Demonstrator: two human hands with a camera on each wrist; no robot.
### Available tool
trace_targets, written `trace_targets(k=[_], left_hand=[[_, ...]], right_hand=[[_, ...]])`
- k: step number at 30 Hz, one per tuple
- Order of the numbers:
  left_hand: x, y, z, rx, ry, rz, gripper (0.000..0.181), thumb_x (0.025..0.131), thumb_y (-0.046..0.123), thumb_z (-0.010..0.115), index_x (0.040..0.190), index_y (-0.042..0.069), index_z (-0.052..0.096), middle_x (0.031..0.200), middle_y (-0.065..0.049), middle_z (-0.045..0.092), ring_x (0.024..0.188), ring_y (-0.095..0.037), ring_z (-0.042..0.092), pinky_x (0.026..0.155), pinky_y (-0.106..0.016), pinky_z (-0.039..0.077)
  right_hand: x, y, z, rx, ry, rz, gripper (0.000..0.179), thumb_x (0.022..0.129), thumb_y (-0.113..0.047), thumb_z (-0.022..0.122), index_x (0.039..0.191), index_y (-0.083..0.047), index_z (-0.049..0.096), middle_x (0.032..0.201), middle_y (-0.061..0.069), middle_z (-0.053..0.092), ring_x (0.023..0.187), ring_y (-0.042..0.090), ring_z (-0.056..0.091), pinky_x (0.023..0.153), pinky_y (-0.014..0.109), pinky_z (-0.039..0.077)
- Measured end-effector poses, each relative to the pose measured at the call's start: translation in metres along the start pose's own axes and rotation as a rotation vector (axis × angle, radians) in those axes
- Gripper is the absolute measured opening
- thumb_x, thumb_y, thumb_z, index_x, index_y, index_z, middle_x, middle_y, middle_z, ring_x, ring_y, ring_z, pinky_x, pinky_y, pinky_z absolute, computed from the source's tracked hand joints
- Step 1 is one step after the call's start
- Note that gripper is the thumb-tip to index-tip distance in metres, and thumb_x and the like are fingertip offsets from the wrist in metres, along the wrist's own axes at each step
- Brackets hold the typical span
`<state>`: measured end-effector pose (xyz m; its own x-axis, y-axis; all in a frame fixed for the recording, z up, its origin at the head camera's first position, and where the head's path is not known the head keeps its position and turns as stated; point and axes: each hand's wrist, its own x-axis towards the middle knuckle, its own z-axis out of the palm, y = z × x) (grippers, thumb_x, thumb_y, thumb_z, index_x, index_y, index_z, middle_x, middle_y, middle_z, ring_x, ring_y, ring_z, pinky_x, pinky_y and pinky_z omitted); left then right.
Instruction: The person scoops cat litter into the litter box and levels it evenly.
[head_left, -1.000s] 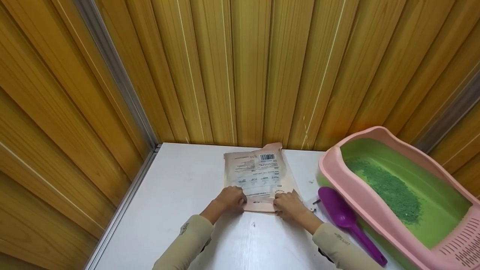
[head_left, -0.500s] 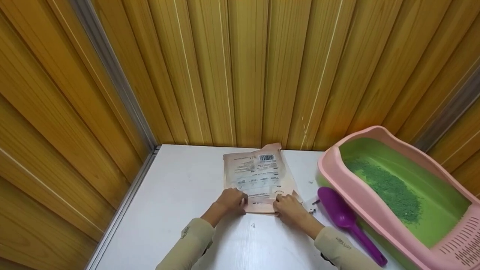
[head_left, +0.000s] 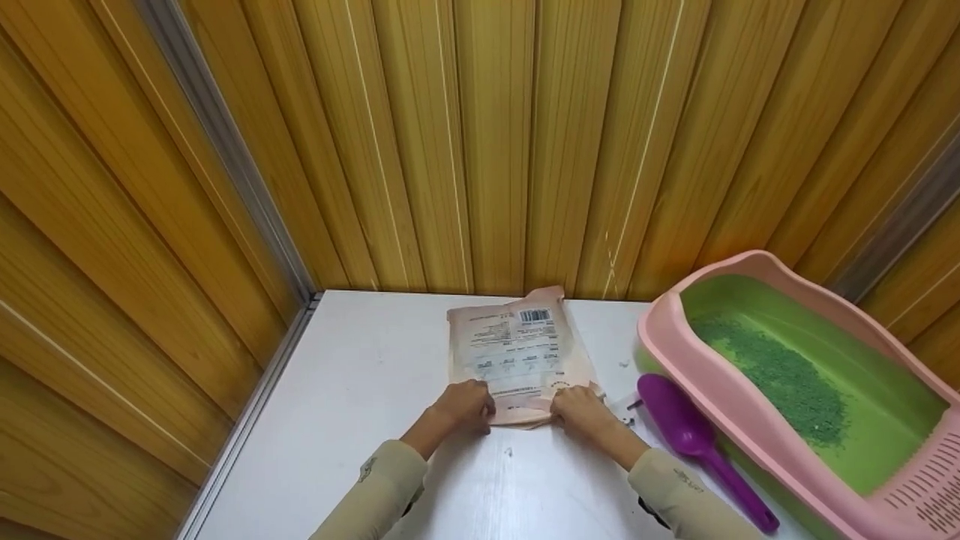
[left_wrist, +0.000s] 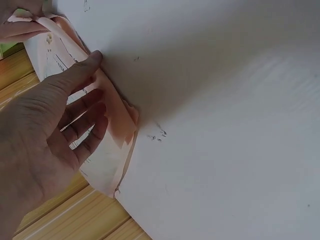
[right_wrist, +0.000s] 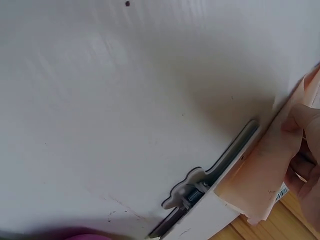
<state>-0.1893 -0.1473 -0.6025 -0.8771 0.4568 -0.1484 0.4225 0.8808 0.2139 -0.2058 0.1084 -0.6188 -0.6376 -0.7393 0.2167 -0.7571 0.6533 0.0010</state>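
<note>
A pale pink printed bag (head_left: 510,349) lies flat on the white table, its barcode end toward the wall. My left hand (head_left: 465,403) pinches the left part of the near edge, which is folded over. In the left wrist view the thumb of the left hand (left_wrist: 37,132) lies along the fold, with the fingers curled over the bag. On the right part of the same edge, my right hand (head_left: 585,411) grips the fold with curled fingers. Beside the bag, close to the right hand, lies a long clip (right_wrist: 232,155) with a spring.
At the right stands a litter box with a pink rim (head_left: 694,364) and green inside, holding green litter (head_left: 780,382). A purple scoop (head_left: 679,416) lies along its near side. Wood-look panels (head_left: 495,150) rise behind the table (head_left: 360,375). Small dark specks dot the tabletop.
The flap at the bag's lower right corner lies lower, and the near edge looks more bent and layered between the hands. Both hands stay in nearly the same place.
</note>
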Motion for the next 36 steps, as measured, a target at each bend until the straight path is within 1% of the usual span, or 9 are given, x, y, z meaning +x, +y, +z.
trace_targets(k=[4,8,13,17,23,26,30,33,36], left_hand=[[-0.007,-0.002,-0.001,-0.081,0.013,-0.002,0.035,0.076,0.021,0.09,0.109,0.014,0.08,0.107,-0.004,0.062,0.095,-0.017,0.056,0.083,-0.033,0.054],[-0.01,-0.003,-0.001,-0.087,0.051,0.038,0.034,0.076,0.019,0.089,0.109,0.013,0.08,0.108,-0.006,0.064,0.097,-0.02,0.058,0.083,-0.034,0.054],[-0.004,0.001,-0.005,-0.066,0.091,0.099,0.02,0.085,0.013,0.081,0.104,0.012,0.081,0.099,-0.005,0.076,0.085,-0.017,0.064,0.078,-0.029,0.054],[0.0,0.004,-0.009,-0.028,0.126,0.114,0.014,0.09,0.008,0.074,0.101,0.01,0.082,0.096,-0.005,0.079,0.072,-0.015,0.059,0.071,-0.028,0.054],[0.002,0.0,0.0,0.015,0.25,0.122,0.013,0.089,0.01,0.074,0.101,0.01,0.078,0.087,-0.009,0.077,0.065,-0.018,0.058,0.064,-0.031,0.051],[-0.002,0.001,0.002,-0.024,0.224,0.102,0.014,0.089,0.012,0.075,0.103,0.01,0.075,0.087,-0.009,0.075,0.066,-0.017,0.053,0.064,-0.03,0.048],[-0.008,0.006,-0.005,-0.115,0.111,0.021,0.018,0.09,0.013,0.075,0.107,0.007,0.074,0.092,-0.011,0.075,0.07,-0.016,0.049,0.068,-0.031,0.047],[-0.007,0.004,-0.006,-0.176,0.075,-0.016,0.02,0.092,0.01,0.072,0.112,0.006,0.074,0.098,-0.012,0.075,0.073,-0.016,0.051,0.071,-0.032,0.048],[-0.008,0.0,-0.007,-0.203,0.073,-0.044,0.024,0.093,0.004,0.068,0.117,0.005,0.072,0.104,-0.013,0.076,0.075,-0.016,0.051,0.071,-0.032,0.047]], right_hand=[[-0.001,0.005,-0.009,0.133,-0.021,0.09,0.011,0.076,0.0,0.08,0.081,-0.007,0.073,0.075,0.009,0.071,0.065,0.027,0.062,0.059,0.036,0.045],[0.0,0.01,-0.012,0.233,-0.044,0.187,0.014,0.08,0.003,0.074,0.092,-0.005,0.07,0.083,0.013,0.073,0.071,0.031,0.062,0.065,0.042,0.045],[0.0,0.014,-0.008,0.219,0.013,0.215,0.005,0.085,0.0,0.066,0.085,-0.005,0.063,0.077,0.013,0.07,0.066,0.031,0.06,0.067,0.044,0.044],[-0.004,0.014,-0.006,0.243,0.055,0.246,0.007,0.088,-0.002,0.064,0.084,-0.007,0.062,0.078,0.011,0.071,0.064,0.026,0.058,0.067,0.039,0.04],[-0.007,0.01,-0.007,0.324,0.038,0.321,0.011,0.091,-0.001,0.061,0.083,-0.009,0.06,0.079,0.009,0.07,0.067,0.02,0.051,0.069,0.035,0.035],[-0.009,0.007,-0.006,0.337,0.002,0.329,0.01,0.091,-0.002,0.06,0.085,-0.009,0.061,0.081,0.009,0.069,0.069,0.022,0.054,0.072,0.036,0.036],[-0.013,0.005,-0.005,0.32,-0.018,0.314,0.005,0.092,-0.003,0.061,0.091,-0.009,0.06,0.083,0.009,0.067,0.078,0.027,0.061,0.076,0.041,0.04],[-0.015,0.007,-0.005,0.283,0.058,0.309,0.008,0.094,-0.005,0.064,0.101,-0.007,0.062,0.091,0.009,0.067,0.086,0.03,0.063,0.081,0.045,0.045],[-0.015,0.011,-0.005,0.19,0.204,0.279,0.019,0.091,-0.004,0.07,0.109,-0.007,0.065,0.099,0.01,0.067,0.092,0.03,0.064,0.084,0.045,0.049]])
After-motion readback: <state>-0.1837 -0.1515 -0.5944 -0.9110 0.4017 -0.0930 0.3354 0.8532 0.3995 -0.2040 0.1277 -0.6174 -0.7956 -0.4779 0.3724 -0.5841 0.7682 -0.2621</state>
